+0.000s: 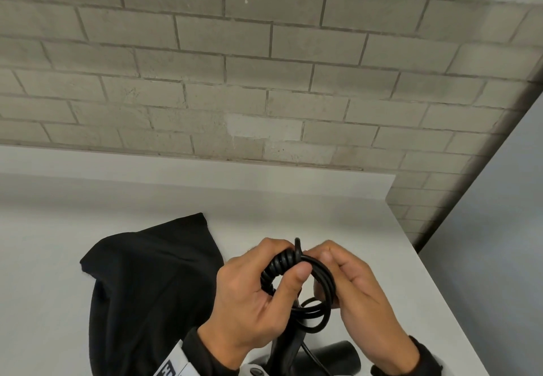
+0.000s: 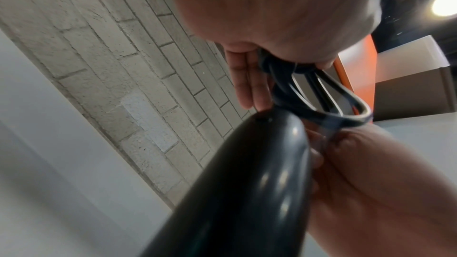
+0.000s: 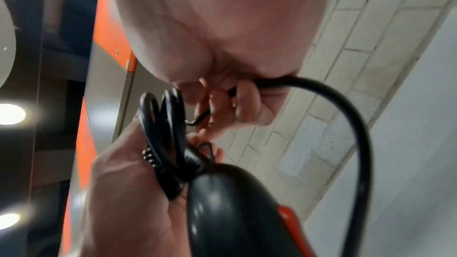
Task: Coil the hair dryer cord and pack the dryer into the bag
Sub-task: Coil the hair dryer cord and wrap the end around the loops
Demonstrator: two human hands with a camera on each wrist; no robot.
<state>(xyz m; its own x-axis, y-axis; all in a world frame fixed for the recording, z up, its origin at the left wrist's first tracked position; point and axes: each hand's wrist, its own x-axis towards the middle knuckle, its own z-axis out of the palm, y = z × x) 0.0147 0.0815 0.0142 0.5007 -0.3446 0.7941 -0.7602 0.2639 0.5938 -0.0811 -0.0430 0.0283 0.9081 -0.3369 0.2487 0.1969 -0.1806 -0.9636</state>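
A black hair dryer [image 1: 332, 355] shows at the bottom edge of the head view, its handle [image 1: 285, 349] rising between my hands. My left hand [image 1: 286, 261] grips the coiled black cord [image 1: 279, 270] at the end of the handle, thumb pressed over the loops. My right hand [image 1: 332, 261] pinches the cord's loose loops [image 1: 321, 293] just right of it. In the right wrist view a free length of cord [image 3: 358, 124] sweeps out from the right fingers [image 3: 247, 101], beside the dark handle [image 3: 235, 212]. The black fabric bag [image 1: 147, 287] lies crumpled to the left.
The white table [image 1: 396, 258] ends at a right edge close to my right hand. A grey brick wall [image 1: 264, 67] stands behind the table. An orange and grey cabinet [image 2: 358, 69] shows in the wrist views.
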